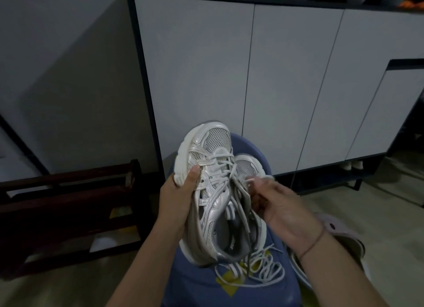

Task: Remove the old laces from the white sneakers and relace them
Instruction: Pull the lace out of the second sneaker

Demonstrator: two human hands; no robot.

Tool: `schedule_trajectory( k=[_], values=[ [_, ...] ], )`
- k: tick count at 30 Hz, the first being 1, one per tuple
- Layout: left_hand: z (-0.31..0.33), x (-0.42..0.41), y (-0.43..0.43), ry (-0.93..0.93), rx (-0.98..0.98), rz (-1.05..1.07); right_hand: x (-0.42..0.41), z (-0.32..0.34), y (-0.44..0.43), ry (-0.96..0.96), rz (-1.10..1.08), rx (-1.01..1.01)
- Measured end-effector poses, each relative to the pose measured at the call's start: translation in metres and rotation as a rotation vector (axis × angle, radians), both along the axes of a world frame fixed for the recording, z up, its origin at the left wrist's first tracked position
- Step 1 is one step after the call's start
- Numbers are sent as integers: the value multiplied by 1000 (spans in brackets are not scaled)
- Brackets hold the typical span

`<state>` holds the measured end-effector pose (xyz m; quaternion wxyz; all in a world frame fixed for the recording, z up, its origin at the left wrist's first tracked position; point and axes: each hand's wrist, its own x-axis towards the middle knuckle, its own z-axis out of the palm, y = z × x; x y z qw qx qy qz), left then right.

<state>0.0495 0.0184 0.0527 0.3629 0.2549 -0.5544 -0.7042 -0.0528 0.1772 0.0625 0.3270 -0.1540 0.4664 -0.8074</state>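
A white and silver sneaker (207, 169) is held up toe-away over a blue plastic stool (202, 288). My left hand (177, 198) grips its left side, thumb on the upper. My right hand (273, 203) pinches the tip of a lace (249, 180) near the eyelets. The lace still crosses the upper eyelets. A second white sneaker (249, 166) lies behind the first, mostly hidden. A loose pile of white laces (259, 270) lies on the stool seat.
A white cabinet (252, 77) with dark frame stands straight ahead. A dark wooden shoe rack (68, 212) is at the left. A pale clog (341, 231) lies on the floor at the right of the stool.
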Motion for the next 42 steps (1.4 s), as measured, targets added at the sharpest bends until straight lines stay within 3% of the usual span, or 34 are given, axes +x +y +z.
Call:
schedule_trajectory(
  k=[3,7,13,15,20,22,24,26,28,31,34,42],
  values=[
    [-1,0,1,-13,-6,5,9,-6,-7,162,-79,88],
    [-1,2,1,-12,1,-6,4,-1,-3,179,-71,47],
    [-2,0,3,-35,-31,-13,9,-4,-4,294,-113,170],
    [-1,0,5,-29,-27,-26,5,-3,-5,216,-185,117],
    [1,4,0,-21,-20,-4,-33,9,21,-297,-296,-303],
    [1,6,-5,-41,-25,24,-48,11,36,-358,-352,-373],
    [1,7,-9,-42,-19,40,-53,9,42,-238,-390,-170],
    [1,5,-8,-33,-14,27,-46,6,36,75,-411,218],
    [-1,3,-5,-32,-28,15,-29,5,26,420,-375,461],
    [-5,-1,0,-73,-103,-3,-5,11,15,720,-254,443],
    [-5,0,4,-120,-214,-22,8,14,9,830,-87,311],
    [-6,0,4,-222,-333,-45,7,7,7,1019,-27,482]
  ],
)
